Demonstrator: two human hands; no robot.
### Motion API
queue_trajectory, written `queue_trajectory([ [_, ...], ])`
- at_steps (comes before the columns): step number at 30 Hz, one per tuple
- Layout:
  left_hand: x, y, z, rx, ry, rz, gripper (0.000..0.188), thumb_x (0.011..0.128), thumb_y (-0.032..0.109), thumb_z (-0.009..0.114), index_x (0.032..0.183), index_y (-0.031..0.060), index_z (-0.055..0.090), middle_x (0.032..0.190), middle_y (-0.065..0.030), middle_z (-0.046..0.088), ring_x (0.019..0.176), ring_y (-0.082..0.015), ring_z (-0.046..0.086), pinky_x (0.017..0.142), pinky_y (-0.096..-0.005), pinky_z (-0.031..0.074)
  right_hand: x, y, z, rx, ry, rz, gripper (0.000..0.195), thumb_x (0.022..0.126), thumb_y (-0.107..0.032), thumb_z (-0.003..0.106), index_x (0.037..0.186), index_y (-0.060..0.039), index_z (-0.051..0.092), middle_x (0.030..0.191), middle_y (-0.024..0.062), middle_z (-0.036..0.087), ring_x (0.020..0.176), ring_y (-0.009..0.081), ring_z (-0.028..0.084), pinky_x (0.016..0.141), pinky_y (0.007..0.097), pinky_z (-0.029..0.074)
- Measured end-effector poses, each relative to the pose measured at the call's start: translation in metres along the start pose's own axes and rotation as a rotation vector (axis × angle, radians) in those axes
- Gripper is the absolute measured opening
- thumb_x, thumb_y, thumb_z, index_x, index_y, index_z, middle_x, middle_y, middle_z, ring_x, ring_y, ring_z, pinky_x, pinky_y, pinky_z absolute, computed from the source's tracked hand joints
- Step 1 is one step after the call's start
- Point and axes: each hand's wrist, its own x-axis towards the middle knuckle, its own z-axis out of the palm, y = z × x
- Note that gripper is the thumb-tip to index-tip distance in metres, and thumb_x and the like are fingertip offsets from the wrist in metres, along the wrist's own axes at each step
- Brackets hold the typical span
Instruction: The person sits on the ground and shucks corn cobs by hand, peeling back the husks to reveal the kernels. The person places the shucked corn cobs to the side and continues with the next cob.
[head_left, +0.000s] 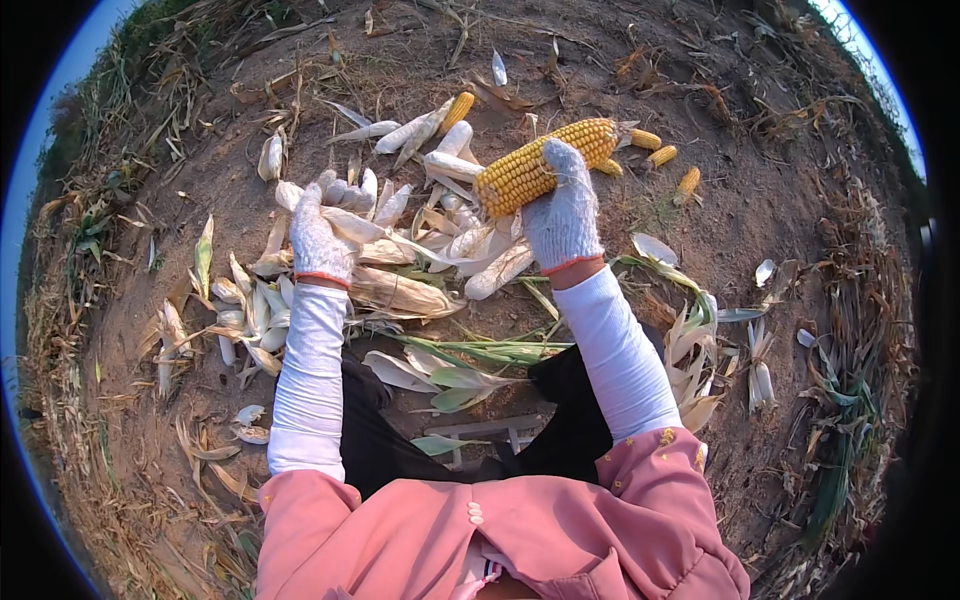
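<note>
My right hand (564, 206), in a whitish knit glove with an orange cuff, grips a bare yellow ear of corn (517, 176). The ear is held up off the ground and slants to the upper right, its thumb-side kernels partly covered. In my gloved left hand (324, 232) is a strip of pale corn husk (352, 223), which trails to the right. Below and between the hands lies a heap of ears in dry husks (401, 291). How far the left fingers wrap the husk is partly hidden.
Several husked yellow ears (662, 156) lie on the soil at the upper right, another ear (457, 112) at the upper middle. Empty husks (259, 311) pile up at my left and more husks (694, 352) at my right. Rows of dry stalks (862, 330) edge the ground.
</note>
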Motion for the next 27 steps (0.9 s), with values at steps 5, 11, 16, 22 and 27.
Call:
queue_trajectory([
  [5, -0.001, 0.015, 0.007, 0.626, -0.168, 0.169, 0.023, 0.084, 0.014, 0.065, 0.104, 0.0023, 0.061, 0.082, -0.0061, 0.063, 0.064, -0.0167, 0.063, 0.055, -0.0293, 0.052, 0.015, -0.015, -0.010, 0.062, 0.074, -0.080, 0.040, 0.081, -0.015, 0.068, 0.114, -0.0077, 0.046, 0.104, 0.0068, 0.051, 0.098, 0.0219, 0.054, 0.087, 0.0407, 0.048],
  [11, -0.061, -0.029, 0.049, 1.005, -0.696, 0.026, 0.071, 0.075, 0.015, 0.074, 0.134, 0.0016, 0.037, 0.114, -0.0082, 0.054, 0.094, -0.0158, 0.059, 0.074, -0.0286, 0.052, -0.005, -0.005, 0.005, 0.193, -0.050, 0.141, 0.048, 0.081, -0.027, 0.065, 0.116, -0.0031, 0.045, 0.108, 0.0132, 0.051, 0.102, 0.0301, 0.055, 0.095, 0.0472, 0.044],
  [16, -0.065, -0.044, 0.050, 0.978, -0.659, -0.285, 0.057, 0.080, 0.012, 0.070, 0.129, 0.0006, 0.045, 0.095, -0.0074, 0.063, 0.081, -0.0131, 0.061, 0.074, -0.0290, 0.052, -0.030, 0.007, 0.013, 0.171, -0.190, 0.371, 0.065, 0.082, -0.037, 0.060, 0.128, 0.0034, 0.039, 0.123, 0.0236, 0.052, 0.113, 0.0361, 0.054, 0.101, 0.0503, 0.042],
  [22, -0.058, -0.051, 0.036, 0.898, -0.679, -0.029, 0.033, 0.091, 0.018, 0.060, 0.117, -0.0016, 0.058, 0.105, -0.0069, 0.065, 0.089, -0.0114, 0.060, 0.077, -0.0268, 0.050, -0.018, 0.011, 0.009, 0.203, -0.082, 0.274, 0.064, 0.078, -0.035, 0.065, 0.124, 0.0018, 0.038, 0.113, 0.0185, 0.053, 0.105, 0.0352, 0.057, 0.099, 0.0515, 0.045],
  [27, -0.076, -0.026, 0.042, 1.338, -1.137, -0.053, 0.041, 0.092, 0.012, 0.056, 0.131, 0.0020, 0.049, 0.124, -0.0114, 0.057, 0.115, -0.0243, 0.055, 0.099, -0.0354, 0.043, -0.024, 0.002, 0.011, 0.111, -0.085, 0.305, 0.065, 0.079, -0.038, 0.065, 0.124, 0.0013, 0.038, 0.110, 0.0214, 0.053, 0.103, 0.0362, 0.059, 0.092, 0.0505, 0.050],
])
